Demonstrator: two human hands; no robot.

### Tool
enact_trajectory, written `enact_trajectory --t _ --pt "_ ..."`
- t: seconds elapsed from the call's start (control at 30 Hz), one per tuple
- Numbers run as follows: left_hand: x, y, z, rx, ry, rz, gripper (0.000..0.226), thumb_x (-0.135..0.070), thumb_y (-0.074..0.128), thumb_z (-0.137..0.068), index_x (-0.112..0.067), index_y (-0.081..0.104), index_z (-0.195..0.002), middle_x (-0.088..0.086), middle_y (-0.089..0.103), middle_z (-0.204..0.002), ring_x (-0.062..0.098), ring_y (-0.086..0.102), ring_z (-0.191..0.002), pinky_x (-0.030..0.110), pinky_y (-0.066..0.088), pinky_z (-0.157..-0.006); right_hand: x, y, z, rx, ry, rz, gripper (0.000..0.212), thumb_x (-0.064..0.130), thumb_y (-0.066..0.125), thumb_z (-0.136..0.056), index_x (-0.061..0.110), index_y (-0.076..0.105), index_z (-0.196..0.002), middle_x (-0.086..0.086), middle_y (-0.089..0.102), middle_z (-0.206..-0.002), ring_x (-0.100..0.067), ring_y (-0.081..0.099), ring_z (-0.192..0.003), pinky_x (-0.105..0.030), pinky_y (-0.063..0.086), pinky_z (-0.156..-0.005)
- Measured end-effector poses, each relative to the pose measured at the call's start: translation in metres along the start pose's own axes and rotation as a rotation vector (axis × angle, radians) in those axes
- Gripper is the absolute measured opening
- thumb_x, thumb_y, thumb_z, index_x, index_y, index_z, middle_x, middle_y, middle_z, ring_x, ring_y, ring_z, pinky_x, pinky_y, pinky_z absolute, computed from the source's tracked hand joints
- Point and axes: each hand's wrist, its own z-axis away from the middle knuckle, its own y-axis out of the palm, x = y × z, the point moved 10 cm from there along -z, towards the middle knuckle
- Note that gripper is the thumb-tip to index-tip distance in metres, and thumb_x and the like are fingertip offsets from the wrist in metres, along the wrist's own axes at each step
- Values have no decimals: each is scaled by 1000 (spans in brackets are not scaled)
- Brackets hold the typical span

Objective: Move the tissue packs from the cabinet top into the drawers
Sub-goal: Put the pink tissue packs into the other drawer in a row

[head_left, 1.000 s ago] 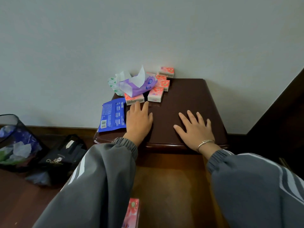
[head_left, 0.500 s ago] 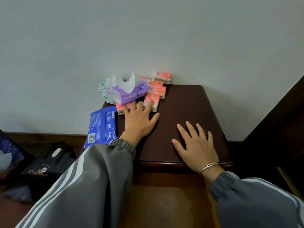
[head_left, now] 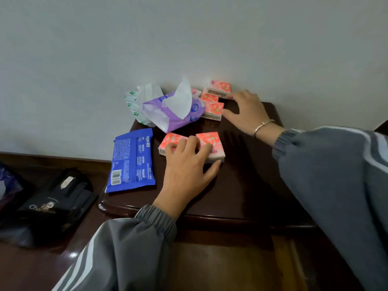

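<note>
Currently, the left hand (head_left: 186, 171) lies spread, fingers resting on two pink tissue packs (head_left: 212, 143) side by side on the cabinet top (head_left: 241, 185). Right hand (head_left: 246, 112), fingers open, touches the pink packs (head_left: 214, 107) stacked by the wall. A purple tissue pack (head_left: 174, 114) and a blue pack (head_left: 132, 160) lie at left.

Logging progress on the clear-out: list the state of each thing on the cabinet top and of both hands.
Purple soft tissue pack: open, a white sheet sticking up.
Blue flat wipes pack: lying flat, overhanging the cabinet edge.
Two front pink pocket tissue packs: flat, side by side, under the left hand.
Rear pink pocket tissue packs: by the wall, right hand touching them.
Dark wooden cabinet top: packs not yet cleared.
</note>
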Motion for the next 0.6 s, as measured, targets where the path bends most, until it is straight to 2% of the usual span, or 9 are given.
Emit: enact_trajectory --t 0.1,0.3,0.47,0.6 --pt "0 2 -1 6 -4 53 39 -55 50 -82 -23 61 -102 3 55 -113 24 53 -103 46 33 -90 -5 36 -52 197 -14 65 69 56 53 -85 29 30 -145 -10 34 -148 -35 34 -133 -44 30 -110" --pt "5 8 -3 28 -63 105 52 -57 46 -82 -23 60 -117 3 55 -121 25 52 -113 55 31 -101 7 68 -92 285 -61 141 75 74 42 -77 41 28 -142 -4 19 -155 -30 16 -142 -48 18 -116" --pt "7 14 -2 87 -83 64 55 -61 41 -84 -26 59 -123 -1 55 -122 23 51 -114 56 25 -105 12 82 -85 330 -78 192 54 74 40 -76 52 42 -124 -9 14 -153 -37 11 -137 -43 13 -113" --pt "5 14 -2 124 -89 31 56 -61 40 -83 -27 59 -123 0 56 -124 24 52 -114 58 23 -106 9 78 -67 332 -102 187 44 64 39 -85 47 44 -125 -12 8 -154 -34 7 -138 -40 10 -113"
